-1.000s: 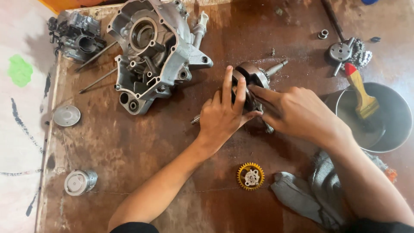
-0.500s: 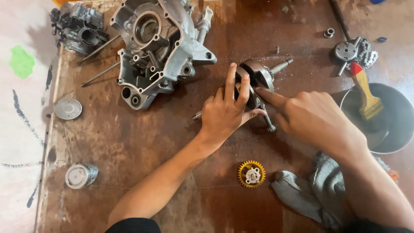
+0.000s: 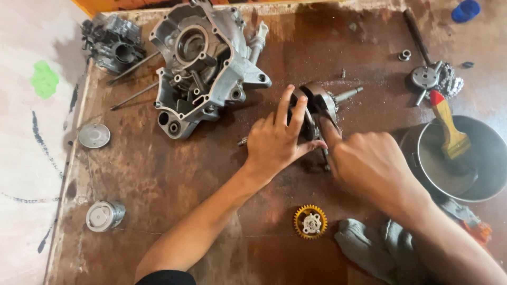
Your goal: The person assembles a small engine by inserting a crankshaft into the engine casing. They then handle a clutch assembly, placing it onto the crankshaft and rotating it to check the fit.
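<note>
A: Surface?
B: Brown board (image 3: 158,174), worn, stained, gritty. Centre of it, a crank assembly (image 3: 322,103): dark rounded steel discs, a thin shaft poking out to the upper right.

A: Hands?
B: Left hand (image 3: 277,140) lies over the crank's left side, fingers spread and pressing on the disc, thumb out to the right. Grasping it, not clenched. Right hand (image 3: 369,166) comes in from the lower right, knuckles up, index finger stretched to the crank's lower edge, other fingers curled. Whether it pinches something underneath, can't tell.

A: Other parts?
B: Cast grey engine case (image 3: 203,63) upper left, ribbed, full of round bores. Dark small engine piece (image 3: 113,42) in the far corner, two thin rods (image 3: 134,95) beside it. Flat round metal cap (image 3: 94,135) at the left edge, short shiny cylinder (image 3: 104,215) lower left. Yellow toothed gear (image 3: 310,221) with a pale hub below the hands. Grey rag (image 3: 377,248) under the right forearm.

A: Right side?
B: Metal bowl (image 3: 488,174), a wooden-handled brush (image 3: 449,129) with a red tip leaning in it. Round disc with chain (image 3: 435,79) above, blue cap (image 3: 466,10) in the top corner.

A: Labels?
B: None readable. Green paint blotch (image 3: 45,79) on the pale floor, left.
</note>
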